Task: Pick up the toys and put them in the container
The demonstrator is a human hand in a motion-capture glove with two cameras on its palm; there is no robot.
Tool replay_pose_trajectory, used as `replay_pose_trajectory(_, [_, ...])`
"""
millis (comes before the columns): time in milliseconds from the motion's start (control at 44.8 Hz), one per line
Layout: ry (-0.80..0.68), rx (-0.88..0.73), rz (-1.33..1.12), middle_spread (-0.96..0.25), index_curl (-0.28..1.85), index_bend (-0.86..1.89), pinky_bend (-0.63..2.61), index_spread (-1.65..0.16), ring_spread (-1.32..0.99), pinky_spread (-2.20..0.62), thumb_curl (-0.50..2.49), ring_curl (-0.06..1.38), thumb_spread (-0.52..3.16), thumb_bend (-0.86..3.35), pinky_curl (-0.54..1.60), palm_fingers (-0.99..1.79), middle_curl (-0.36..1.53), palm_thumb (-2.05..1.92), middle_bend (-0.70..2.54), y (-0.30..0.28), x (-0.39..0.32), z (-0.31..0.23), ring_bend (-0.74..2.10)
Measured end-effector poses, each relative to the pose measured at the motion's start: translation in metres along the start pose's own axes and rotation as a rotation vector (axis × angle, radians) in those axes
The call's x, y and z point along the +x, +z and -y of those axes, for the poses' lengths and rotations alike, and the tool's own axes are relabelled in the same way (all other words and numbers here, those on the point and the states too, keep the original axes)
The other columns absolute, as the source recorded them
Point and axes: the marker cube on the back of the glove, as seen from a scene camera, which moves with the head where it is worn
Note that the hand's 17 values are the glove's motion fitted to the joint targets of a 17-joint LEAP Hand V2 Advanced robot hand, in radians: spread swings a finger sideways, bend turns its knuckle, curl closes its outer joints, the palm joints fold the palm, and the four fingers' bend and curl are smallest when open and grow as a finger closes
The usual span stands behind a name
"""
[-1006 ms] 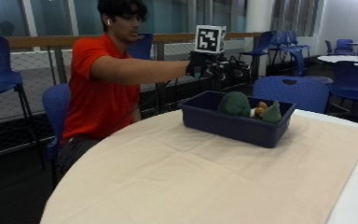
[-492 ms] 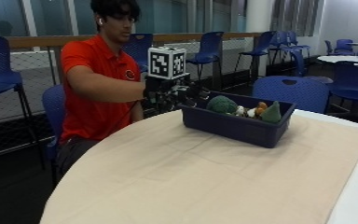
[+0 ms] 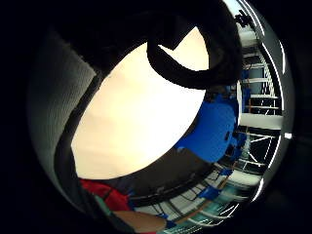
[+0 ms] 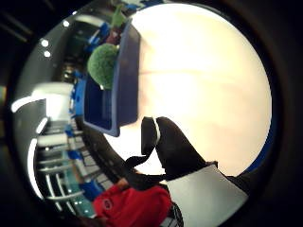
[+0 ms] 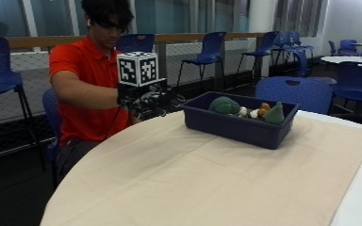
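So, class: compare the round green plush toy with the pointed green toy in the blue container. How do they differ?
The round green plush toy is dome-shaped and brighter green; the pointed green toy is cone-shaped and duller. The round green plush toy lies at the end of the blue container nearer the person, the pointed green toy at the far end, with small white and orange toys between them. Both sit inside the container and rise above its rim.

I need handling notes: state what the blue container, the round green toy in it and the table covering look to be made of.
Blue container: probably moulded plastic; smooth, straight walls, matte sheen.
Round green toy: likely plush; nubbly, fuzzy surface.
Table covering: apparently woven beige cloth; matte, with soft fold lines.
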Motion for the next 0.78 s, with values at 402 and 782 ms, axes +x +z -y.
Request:
replay_pose_trajectory(402, [0.068,0.009,0.002,-0.04,0.15,0.11,0.99,-0.33,0.04,0.13,0.31,0.36,1.23,-0.01,0.31,-0.18,0.25,0.02,0.14,-0.013,0.031,-0.025,0.20])
replay_pose_trajectory(782, [0.067,0.019,0.009,-0.05,0.17,0.13,0.97,-0.34,0.03,0.13,0.30,0.36,1.23,-0.01,0.31,-0.16,0.24,0.03,0.14,-0.017,0.033,-0.032,0.19])
